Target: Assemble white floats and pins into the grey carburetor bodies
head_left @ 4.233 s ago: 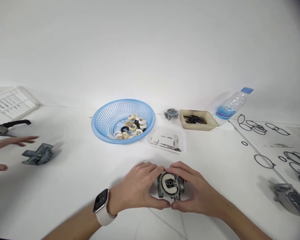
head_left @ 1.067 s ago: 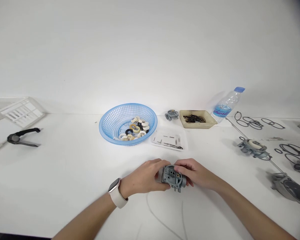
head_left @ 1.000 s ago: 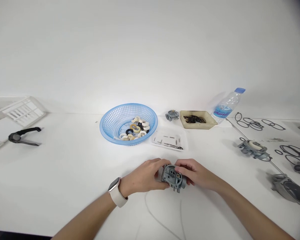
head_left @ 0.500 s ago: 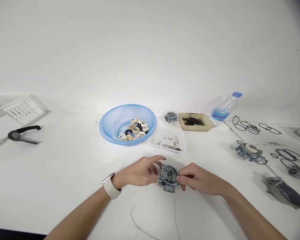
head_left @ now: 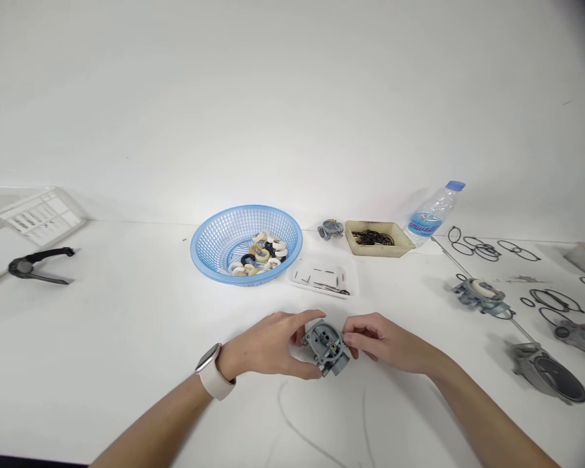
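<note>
A grey metal carburetor body (head_left: 325,343) is on the white table in front of me, its open round bowl side facing up with a small brass jet inside. My left hand (head_left: 277,344) grips it from the left, thumb at the near edge and index finger at the far edge. From the right, my right hand (head_left: 383,341) pinches its rim between thumb and fingers. Whether those right fingertips also hold something small is hidden.
Behind stand a blue basket (head_left: 199,260) of white, tan and black rings, a clear tray (head_left: 297,286) of small pins, another carburetor (head_left: 330,229), a yellowish tray (head_left: 400,249) of black rings and a bottle (head_left: 431,211). Carburetor parts (head_left: 480,296) lie right, black pliers-like tool (head_left: 26,266) left.
The carburetor has turned so its round throat now points to the lower right. My left thumb has come out along its near side, while my right hand stays at its right rim.
</note>
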